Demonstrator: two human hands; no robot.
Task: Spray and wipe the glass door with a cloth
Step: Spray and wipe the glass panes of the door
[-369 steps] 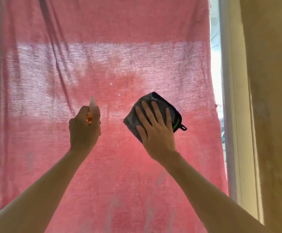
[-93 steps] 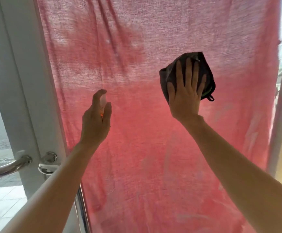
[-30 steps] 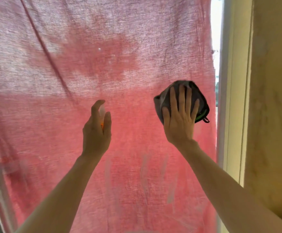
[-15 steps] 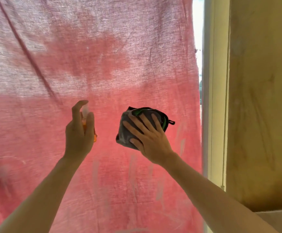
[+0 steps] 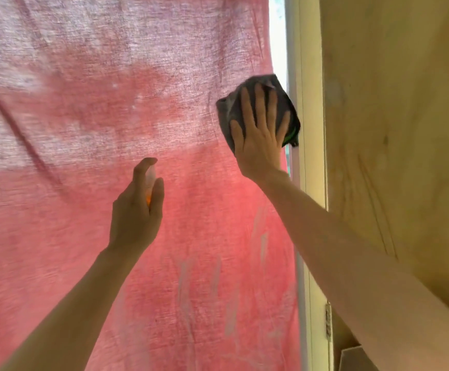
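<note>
Two hands work at the glass door (image 5: 180, 263), whose pane is backed by a red fabric (image 5: 84, 129) lit from outside. Right hand (image 5: 258, 137): fingers spread and straight, palm pressing the dark grey cloth (image 5: 227, 111) flat against the glass, high on the pane and touching its right edge beside the white door frame (image 5: 311, 183). Left hand (image 5: 137, 210): fingers curled round a small spray bottle (image 5: 148, 194) with an orange part, index finger raised over the top; this grip is closed on the bottle, which stands roughly upright and just clear of the glass. Pale vertical streaks (image 5: 262, 245) lie below the cloth, down and slightly left of the right hand, which is the nearer of the two. The next wipe therefore probably runs downward along the right edge. A yellowish wall (image 5: 405, 156) stands at right.
</note>
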